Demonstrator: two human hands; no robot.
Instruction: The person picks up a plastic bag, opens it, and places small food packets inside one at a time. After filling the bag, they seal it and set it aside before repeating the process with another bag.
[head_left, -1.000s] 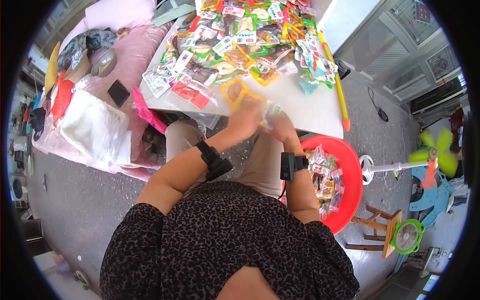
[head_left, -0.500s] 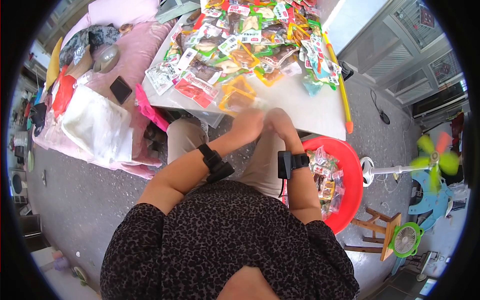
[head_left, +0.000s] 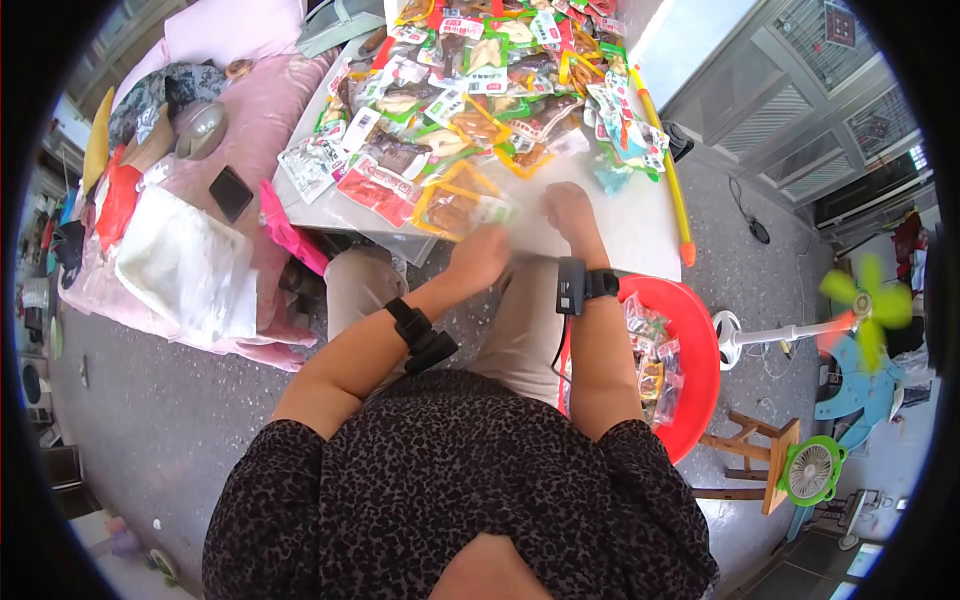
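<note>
My left hand [head_left: 480, 258] is at the near edge of the white table, its fingers closed on the lower right corner of a clear, yellow-edged food packet [head_left: 450, 203] with brown contents. Over the bare tabletop to its right, my right hand [head_left: 569, 212] has curled fingers; anything inside them is hidden. Left of the yellow-edged packet lies a red-and-white packet [head_left: 378, 190], with a white printed packet [head_left: 312, 166] beyond it. Many colourful sealed food packets [head_left: 487, 60] are heaped across the far part of the table.
A red tub [head_left: 700, 365] holding packets stands on the floor beside my right forearm. A yellow pole [head_left: 668, 170] lies along the table's right edge. At left is a pink-covered bed [head_left: 275, 110] with a phone [head_left: 231, 193]. A fan [head_left: 866, 302] and wooden stool [head_left: 783, 465] stand right.
My hands, close together before, have moved apart. The right hand has shifted up and right over the table, while the left has moved slightly down and left. The view has shifted slightly.
</note>
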